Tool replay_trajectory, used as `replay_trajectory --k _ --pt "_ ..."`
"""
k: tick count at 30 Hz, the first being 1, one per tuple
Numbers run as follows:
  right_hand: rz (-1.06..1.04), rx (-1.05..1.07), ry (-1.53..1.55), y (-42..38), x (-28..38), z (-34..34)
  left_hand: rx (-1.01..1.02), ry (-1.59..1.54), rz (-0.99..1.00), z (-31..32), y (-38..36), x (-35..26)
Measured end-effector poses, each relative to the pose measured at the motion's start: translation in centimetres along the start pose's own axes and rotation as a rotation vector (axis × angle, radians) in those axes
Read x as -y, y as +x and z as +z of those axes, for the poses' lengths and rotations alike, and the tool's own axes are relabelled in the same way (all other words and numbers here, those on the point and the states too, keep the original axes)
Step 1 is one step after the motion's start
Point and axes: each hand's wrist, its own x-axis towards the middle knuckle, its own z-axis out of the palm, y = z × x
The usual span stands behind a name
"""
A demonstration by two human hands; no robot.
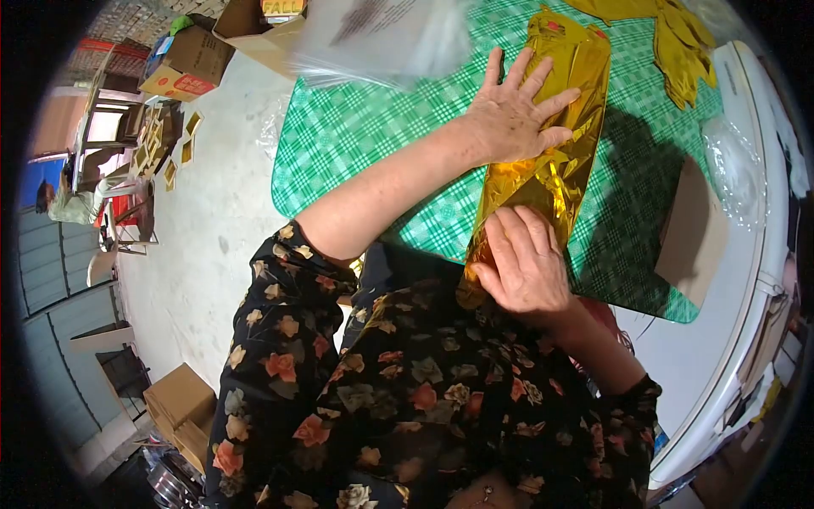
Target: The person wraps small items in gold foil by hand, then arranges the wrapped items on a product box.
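A long sheet of shiny gold foil, which looks like a flat foil balloon (585,127), lies lengthwise over the table from its far side to the near edge. My left hand (517,119) is spread flat on its upper part, fingers apart and pressing down. Lower down, my right hand (527,259) rests on the foil near the table edge, its fingers close together and slightly bent, thumb out to the side. The foil is creased between the two hands. Its lower end (469,293) hangs at the table edge against my floral top.
A green checked cloth (365,161) covers the table. More gold foil (678,51) lies at the far right, and clear plastic bags (381,38) at the far left. A cardboard piece (691,229) and crumpled clear plastic (733,170) are at right. Cardboard boxes (186,64) stand on the floor.
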Motion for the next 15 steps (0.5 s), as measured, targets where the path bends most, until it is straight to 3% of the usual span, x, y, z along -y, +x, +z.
replay_trajectory --k 6,15 --pt "0.137 0.046 -0.064 0.6 1.5 1.0 0.014 0.024 -0.001 -0.4 -0.1 -0.1" --pt "0.126 0.020 -0.111 0.6 1.5 1.5 -0.074 0.120 0.097 -1.8 0.2 0.4"
